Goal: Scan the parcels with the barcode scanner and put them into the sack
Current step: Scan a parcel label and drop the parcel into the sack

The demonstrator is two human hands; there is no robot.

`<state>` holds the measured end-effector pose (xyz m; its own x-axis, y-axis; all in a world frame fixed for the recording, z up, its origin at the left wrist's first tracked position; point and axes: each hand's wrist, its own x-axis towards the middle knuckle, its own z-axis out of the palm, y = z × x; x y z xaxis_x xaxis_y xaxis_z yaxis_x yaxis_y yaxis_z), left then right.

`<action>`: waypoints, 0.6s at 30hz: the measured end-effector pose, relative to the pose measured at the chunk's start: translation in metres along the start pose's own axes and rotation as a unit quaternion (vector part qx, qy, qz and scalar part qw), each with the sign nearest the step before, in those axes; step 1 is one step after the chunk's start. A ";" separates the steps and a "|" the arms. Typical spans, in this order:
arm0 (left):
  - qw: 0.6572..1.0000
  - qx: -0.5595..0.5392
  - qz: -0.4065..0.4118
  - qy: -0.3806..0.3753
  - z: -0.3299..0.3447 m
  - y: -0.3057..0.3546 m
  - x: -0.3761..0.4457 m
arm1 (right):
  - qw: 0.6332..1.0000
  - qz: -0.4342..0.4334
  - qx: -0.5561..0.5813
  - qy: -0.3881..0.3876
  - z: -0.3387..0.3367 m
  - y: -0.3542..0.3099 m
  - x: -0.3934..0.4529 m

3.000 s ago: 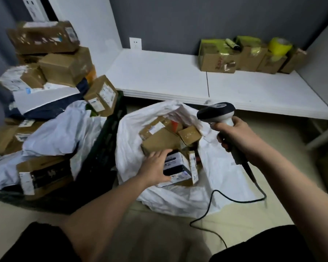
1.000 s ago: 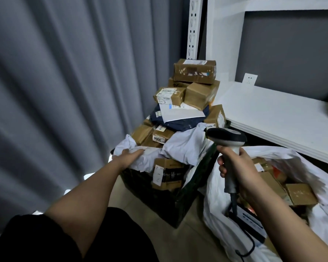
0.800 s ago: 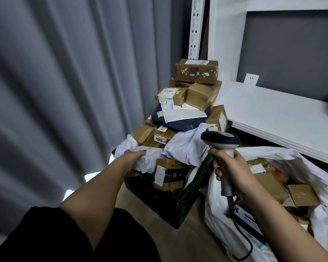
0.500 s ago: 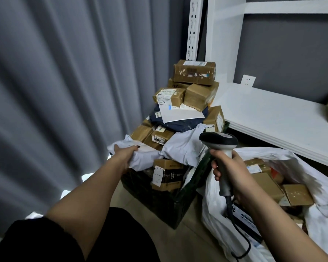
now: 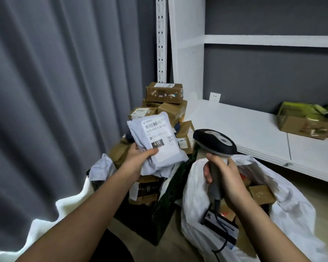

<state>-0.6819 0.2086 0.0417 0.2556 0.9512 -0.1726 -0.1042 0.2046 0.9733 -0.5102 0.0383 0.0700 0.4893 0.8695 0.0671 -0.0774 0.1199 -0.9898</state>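
1. Head view showed the left hand [image 5: 138,156] gripping a soft grey mailer parcel [image 5: 155,140] by its lower left corner, thumb laid across the face and fingers curled behind, lifted clear above the heaped crate [image 5: 159,214].
2. The right hand [image 5: 223,178] was wrapped tight round the grip of the barcode scanner [image 5: 214,142], whose dark head sat just right of the parcel and level with its lower half; I could not tell whether a finger lay on the trigger.
3. The label faced up toward the camera, its barcode [image 5: 153,125] near the top edge, well away from the thumb, so nothing covered the code.
4. To scan well, I judged the scanner head needed turning toward that top strip, or the parcel needed tilting to face it, with the soft bag held flat so the bars did not buckle.
5. The white sack [image 5: 292,210] lay open just below the right hand, with cardboard boxes already inside; its near rim sagged, so the drop looked short and open.
6. The scanner cable [image 5: 222,241] trailed down across the sack mouth and could snag a parcel going in.
7. Room was tight on the left, where the grey curtain [image 5: 55,91] hung close; the white shelf [image 5: 254,133] edge lay beyond the sack, apart from both hands.
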 end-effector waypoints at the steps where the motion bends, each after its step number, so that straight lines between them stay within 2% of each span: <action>1: 1.000 0.007 -0.006 -0.018 0.009 -0.006 0.000 | 1.000 -0.003 0.008 0.006 -0.005 -0.003 -0.002; 5: 0.998 0.024 -0.015 -0.062 0.040 -0.022 0.002 | 1.000 -0.004 -0.005 0.025 -0.025 -0.007 -0.011; 18: 0.991 0.072 0.043 -0.106 0.104 -0.042 0.004 | 0.994 0.010 -0.100 0.033 -0.046 -0.008 -0.023</action>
<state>-0.5765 0.1795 0.0156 0.4495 0.8907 -0.0679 0.0002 0.0759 0.9971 -0.4809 -0.0049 0.0707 0.5465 0.8362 0.0449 0.0838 -0.0012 -0.9965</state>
